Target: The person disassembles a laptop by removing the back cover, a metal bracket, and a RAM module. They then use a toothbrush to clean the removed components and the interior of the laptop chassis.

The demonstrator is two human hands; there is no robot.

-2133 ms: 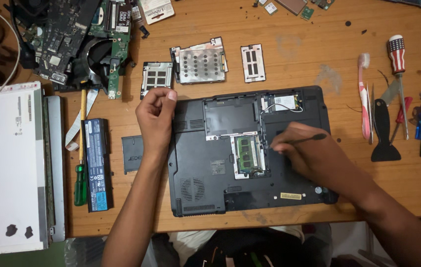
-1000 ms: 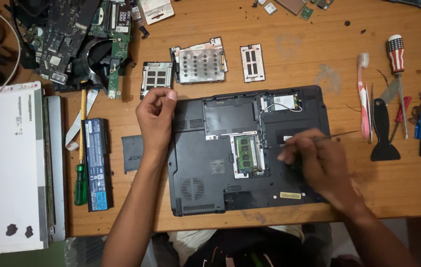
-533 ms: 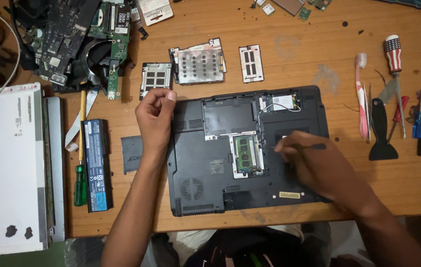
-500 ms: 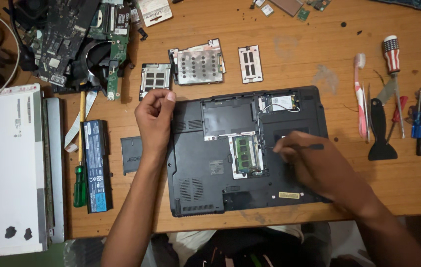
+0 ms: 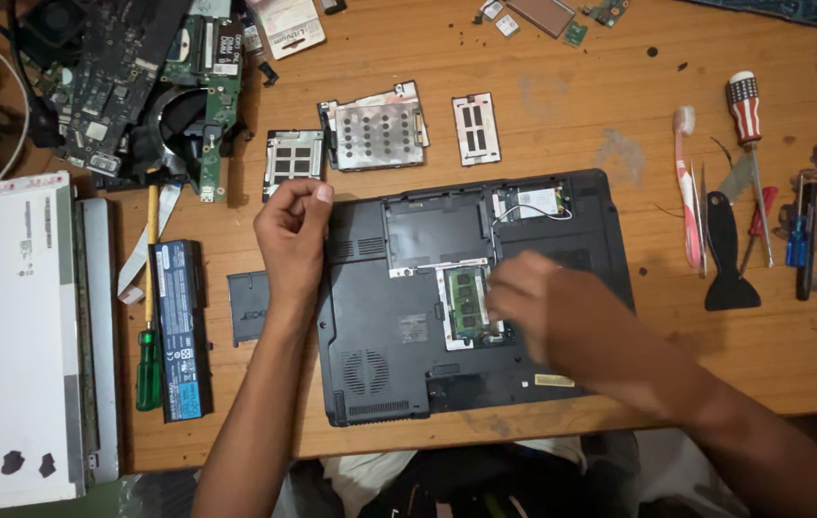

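At the far left of the frame lies a flat white screen panel [image 5: 11,336]. Just beside it a green-handled screwdriver [image 5: 149,355] and a black battery [image 5: 181,328] lie on the wooden table [image 5: 571,86]. In the upper left sits a heap of green circuit boards [image 5: 140,77].

The left hand [image 5: 291,242] is curled into a loose fist, and it rests on the upper left corner of the black laptop [image 5: 380,326]. The laptop lies bottom up in the middle of the frame, with its covers off. Three metal cover plates [image 5: 375,125] lie above it.

The right hand [image 5: 548,312] is blurred. It sits over the green memory card [image 5: 466,299] in the open slot. I cannot tell if its fingers pinch anything.

At the right lie a pink toothbrush [image 5: 688,182], a black scraper [image 5: 727,254] and a striped screwdriver [image 5: 750,134].
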